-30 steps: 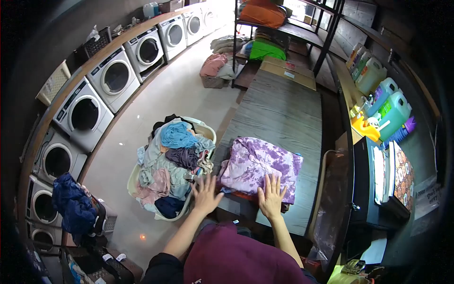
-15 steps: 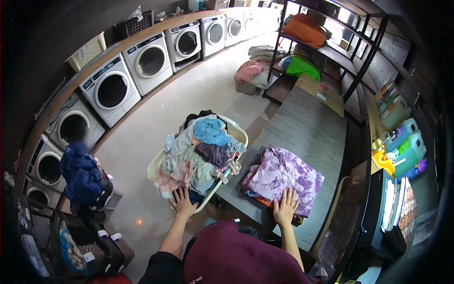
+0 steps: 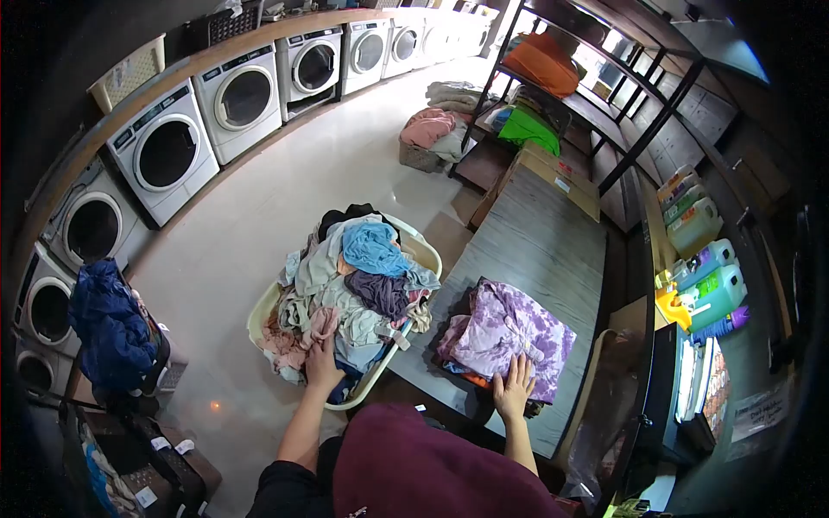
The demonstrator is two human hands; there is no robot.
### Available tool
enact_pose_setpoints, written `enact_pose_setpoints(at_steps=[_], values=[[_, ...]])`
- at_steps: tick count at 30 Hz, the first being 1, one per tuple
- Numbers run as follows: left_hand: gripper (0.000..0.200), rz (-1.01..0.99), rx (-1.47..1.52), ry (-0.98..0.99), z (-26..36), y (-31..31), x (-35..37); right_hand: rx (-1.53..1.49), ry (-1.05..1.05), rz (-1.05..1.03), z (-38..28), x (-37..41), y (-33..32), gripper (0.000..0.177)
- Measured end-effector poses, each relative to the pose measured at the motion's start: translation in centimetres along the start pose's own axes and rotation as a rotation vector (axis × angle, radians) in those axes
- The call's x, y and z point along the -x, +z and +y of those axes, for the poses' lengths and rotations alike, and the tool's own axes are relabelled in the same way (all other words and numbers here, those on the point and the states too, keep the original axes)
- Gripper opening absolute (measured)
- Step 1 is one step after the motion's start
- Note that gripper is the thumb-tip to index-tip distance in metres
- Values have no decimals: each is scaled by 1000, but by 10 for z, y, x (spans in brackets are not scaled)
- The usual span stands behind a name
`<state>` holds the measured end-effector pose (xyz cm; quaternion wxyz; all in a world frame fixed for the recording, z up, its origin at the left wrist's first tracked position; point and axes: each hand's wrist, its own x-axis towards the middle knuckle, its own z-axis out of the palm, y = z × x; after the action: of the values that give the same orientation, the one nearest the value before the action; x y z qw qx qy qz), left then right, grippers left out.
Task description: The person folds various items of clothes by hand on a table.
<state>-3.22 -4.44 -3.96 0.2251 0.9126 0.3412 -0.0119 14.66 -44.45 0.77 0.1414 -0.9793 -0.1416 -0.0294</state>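
A heap of mixed laundry (image 3: 341, 276) fills a cream basket (image 3: 418, 245) on the left. At its near side, my left hand (image 3: 324, 367) has its fingers drawn together at a pink cloth (image 3: 321, 328), whose top bulges up above them. My right hand (image 3: 515, 387) lies flat with spread fingers on a folded purple-and-white tie-dye garment (image 3: 509, 324). That garment tops a stack of folded clothes, with orange and dark edges showing below. The stack rests on a grey wood-grain table (image 3: 540, 229). A light blue cloth (image 3: 373, 248) and a dark purple cloth (image 3: 377, 293) lie on the heap.
Front-loading machines (image 3: 164, 151) line the far left wall. A dark blue bundle (image 3: 108, 324) stands at left, above dark crates (image 3: 138, 462). Detergent jugs (image 3: 718, 292) stand on the right. A metal shelf (image 3: 596, 108) holds fabrics beyond the table, near a laundry basket (image 3: 420, 157).
My left hand's fingers, spread before, have drawn together at the pink cloth, which now bulges up. My right hand stays on the tie-dye garment. The whole view has shifted a little.
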Motion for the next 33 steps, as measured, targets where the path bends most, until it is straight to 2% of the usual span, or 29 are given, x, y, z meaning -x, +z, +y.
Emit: enact_pose_setpoints(at_steps=[3,4,6,7,8,9,11,13,14,15,17,19,20,21,23,25,26,27,29,31,33], values=[[93,-166,247,-41,-13,-15,-9,18,-2,15,0,0,3,66],[74,8,332,0,-12,-14,-6,8,11,-2,0,0,2,67],[65,209,646,131,-29,2,-26,-19,20,-20,0,-1,1,68],[61,303,801,202,-18,-20,-25,-27,24,-25,0,0,1,68],[57,189,933,57,-12,-43,-22,-27,32,-19,-1,1,1,68],[61,122,1052,121,0,-78,-21,-18,49,-12,-2,2,2,68],[59,266,1068,194,20,-117,-23,7,64,-8,-5,1,3,68],[61,137,1240,241,41,-149,-24,-11,73,-15,-5,0,2,67],[67,132,1316,304,42,-146,-34,-17,69,-20,-3,-1,3,67],[71,94,1434,298,66,-177,-24,-21,69,-24,-2,-1,3,68],[66,104,1696,169,96,-209,-19,-31,69,-37,-2,-1,2,68],[58,123,1777,215,114,-239,-18,-32,78,-46,-2,-1,0,68],[54,89,1712,349,102,-233,-37,-30,85,-48,-2,-1,1,68],[46,55,1812,452,104,-239,-41,-29,92,-51,-3,-1,1,67],[38,61,1794,363,107,-239,-60,-21,93,-45,-2,0,2,67],[34,195,1503,286,94,-202,-100,-16,74,-26,0,-1,6,67],[41,252,1231,281,78,-176,-118,-23,74,-22,-2,-1,4,67],[51,577,888,278,70,-144,-127,-31,79,-31,-4,-1,4,67],[69,332,642,145,33,-102,-114,-42,96,-44,-4,-1,1,67],[71,254,774,65,1,-66,-106,-38,105,-48,-3,-2,0,68],[74,463,478,7,4,-74,-75,-32,85,-43,-2,-2,1,68]])
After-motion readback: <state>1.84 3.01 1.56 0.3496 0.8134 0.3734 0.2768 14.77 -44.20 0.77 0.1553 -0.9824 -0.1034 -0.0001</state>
